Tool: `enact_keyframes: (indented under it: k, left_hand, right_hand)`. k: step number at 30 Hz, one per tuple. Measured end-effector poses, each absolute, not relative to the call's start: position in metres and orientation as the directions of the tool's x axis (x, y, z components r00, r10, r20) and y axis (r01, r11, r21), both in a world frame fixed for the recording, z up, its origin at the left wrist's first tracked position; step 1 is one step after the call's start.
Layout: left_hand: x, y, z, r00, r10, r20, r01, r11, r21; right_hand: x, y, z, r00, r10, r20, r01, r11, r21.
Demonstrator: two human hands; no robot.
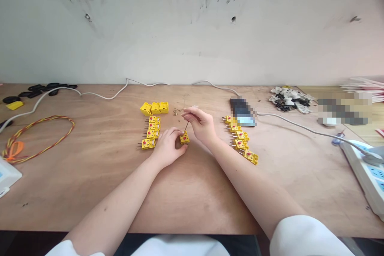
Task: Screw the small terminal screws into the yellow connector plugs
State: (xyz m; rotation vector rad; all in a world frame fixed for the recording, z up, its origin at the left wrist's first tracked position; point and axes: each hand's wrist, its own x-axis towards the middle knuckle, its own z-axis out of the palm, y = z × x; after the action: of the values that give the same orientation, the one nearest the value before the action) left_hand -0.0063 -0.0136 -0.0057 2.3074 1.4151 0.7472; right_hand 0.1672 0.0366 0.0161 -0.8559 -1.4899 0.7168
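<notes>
1. The left hand (166,148) is closed narrowly on a yellow miniature thermocouple plug (184,139), its fingers pinching the plug near the middle of the plywood counter (99,192), just in front of the person; resting the hand low probably steadies so small a part

2. The right hand (202,124) is also in a narrow pinch, holding a slim tool (186,127) upright, its lower end at the plug's top; it may be a small screwdriver, but it is too thin to tell, and the grip looks suited to fine control

3. Tiny brass screws (175,111) lie in a small scatter toward the back of the counter, just beyond the hands, probably kept within easy reach

4. Yellow plug shells (155,108) stand in a short group behind a column of pinned plugs (151,132), whose pins all point left; the matching order seems to keep them easy to pick up

5. A second column of pinned plugs (241,140) runs slantwise right of the right hand, apparently set apart from the first

6. A loop of twisted red-and-yellow wire (37,140) lies near the counter's left edge, while a white power strip (364,172) sits at the right edge, with its cable (303,128) running along the counter
</notes>
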Motion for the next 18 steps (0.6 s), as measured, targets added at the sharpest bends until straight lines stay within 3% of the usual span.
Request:
enact_keyframes:
  k: [8,18]
  left_hand:
    - [-0.006,-0.014,-0.003,0.377,0.893,0.246,0.729,-0.449,0.516]
    - [-0.007,-0.014,0.0,0.382,0.895,0.232,0.71,-0.445,0.545]
  right_hand:
    - [0.158,0.035,0.0,0.111,0.781,0.615,0.266,0.573,-0.775]
    - [0.178,0.062,-0.024,0.307,0.893,0.33,0.003,0.346,-0.938]
